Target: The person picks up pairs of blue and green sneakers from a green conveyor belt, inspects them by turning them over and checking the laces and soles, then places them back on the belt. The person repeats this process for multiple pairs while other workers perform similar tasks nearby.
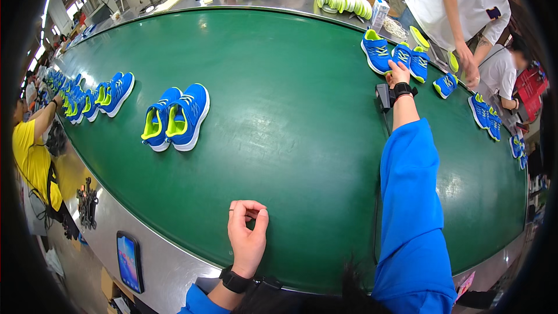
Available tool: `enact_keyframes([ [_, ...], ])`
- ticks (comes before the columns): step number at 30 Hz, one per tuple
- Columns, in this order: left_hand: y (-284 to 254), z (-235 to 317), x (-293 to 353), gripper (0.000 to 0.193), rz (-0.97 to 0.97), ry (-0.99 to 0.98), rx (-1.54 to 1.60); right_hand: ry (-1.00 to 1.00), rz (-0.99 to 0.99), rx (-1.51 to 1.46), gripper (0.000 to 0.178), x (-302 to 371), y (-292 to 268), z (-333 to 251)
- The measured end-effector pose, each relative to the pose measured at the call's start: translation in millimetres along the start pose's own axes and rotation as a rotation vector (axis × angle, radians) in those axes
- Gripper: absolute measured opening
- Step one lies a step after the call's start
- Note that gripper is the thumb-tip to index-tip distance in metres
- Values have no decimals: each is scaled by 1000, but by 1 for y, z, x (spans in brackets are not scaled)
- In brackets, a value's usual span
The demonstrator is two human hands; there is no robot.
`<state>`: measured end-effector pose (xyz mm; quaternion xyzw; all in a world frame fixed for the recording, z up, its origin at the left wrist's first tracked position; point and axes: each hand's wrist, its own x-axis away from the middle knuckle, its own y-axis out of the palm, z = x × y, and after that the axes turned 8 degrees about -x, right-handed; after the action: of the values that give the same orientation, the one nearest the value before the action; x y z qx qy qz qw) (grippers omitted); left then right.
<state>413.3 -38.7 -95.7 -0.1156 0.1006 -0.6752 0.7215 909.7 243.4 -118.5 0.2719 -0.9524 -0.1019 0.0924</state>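
My right hand [398, 75] reaches far over the green belt, its fingers closed at the front end of a blue sneaker [401, 52] with lime-green lining. That sneaker stands between two more, a left one [375, 52] and a right one [419, 64], near the belt's far edge. The hand hides part of the middle shoe. Above the near part of the belt, my left hand [247, 232] is curled, thumb against bent fingers, with nothing visible in it. A pair of matching sneakers [187, 117] stands left of centre on the belt, apart from both hands.
More blue sneakers [116, 94] line the left side, and others [485, 116] the right. A phone [129, 261] lies on the near metal edge. Across the belt are lime insoles [343, 1], a small box [379, 13] and several people working. A black cable runs beside my right arm.
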Motion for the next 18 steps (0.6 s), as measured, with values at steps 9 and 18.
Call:
enact_keyframes([
  [9, 2, -4, -3, 4, 53, 5, -2, 201, -303, 80, 65, 105, -32, -13],
  [18, 17, -10, -2, 5, 31, 40, -15, 281, -379, 170, 67, 170, -62, -27],
])
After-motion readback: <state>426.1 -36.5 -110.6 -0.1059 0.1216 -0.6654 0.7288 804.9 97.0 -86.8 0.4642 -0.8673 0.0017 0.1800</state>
